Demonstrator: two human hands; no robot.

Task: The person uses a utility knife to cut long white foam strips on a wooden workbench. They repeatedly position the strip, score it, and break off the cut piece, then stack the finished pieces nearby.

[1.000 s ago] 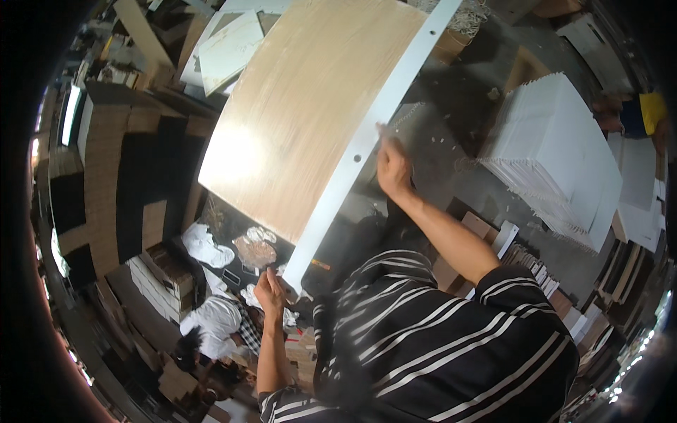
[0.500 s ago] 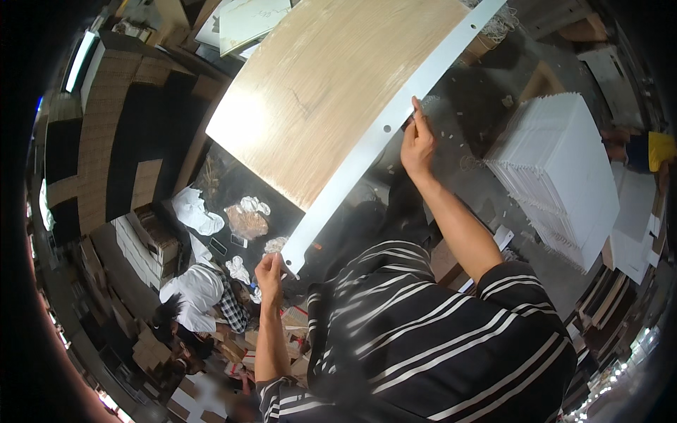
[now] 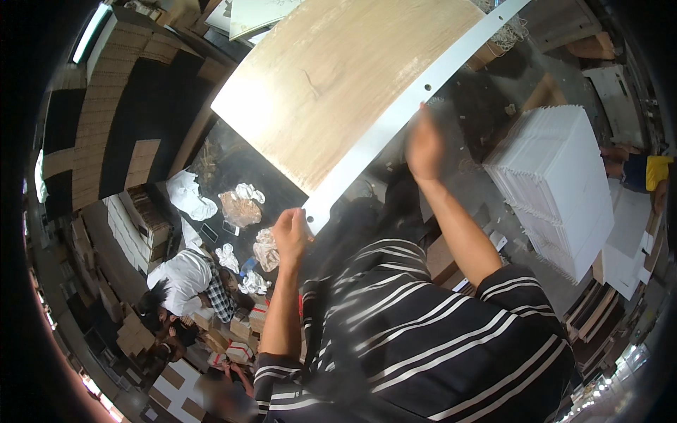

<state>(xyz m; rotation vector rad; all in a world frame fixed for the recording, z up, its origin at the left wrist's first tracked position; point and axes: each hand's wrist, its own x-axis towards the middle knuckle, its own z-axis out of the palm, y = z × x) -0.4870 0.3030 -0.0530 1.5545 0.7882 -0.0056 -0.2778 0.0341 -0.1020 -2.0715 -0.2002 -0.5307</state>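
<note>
A long white strip (image 3: 384,134) with round holes lies slantwise along the near edge of a wood-grain board (image 3: 352,77). My left hand (image 3: 288,236) is closed on the strip's near left end, thumb and fingers pinching it beside a hole. Farther along, my right hand (image 3: 427,148) is at the strip's lower edge, one fingertip at or very close to it. Motion blur smears its other fingers, so its grip does not show. The far end of the strip runs out of the picture at the top.
A tall stack of white panels (image 3: 553,190) stands on the right. Crumpled white wrapping (image 3: 189,197) and two phones lie left of my left hand. A person in a white shirt (image 3: 180,282) bends at the lower left, near cardboard pieces. Brown and black stacks (image 3: 141,106) rise at the far left.
The strip has slid toward the upper right along the board's edge, and my left hand has moved with it. My right hand has shifted slightly, now blurred and nearer the strip's lower edge.
</note>
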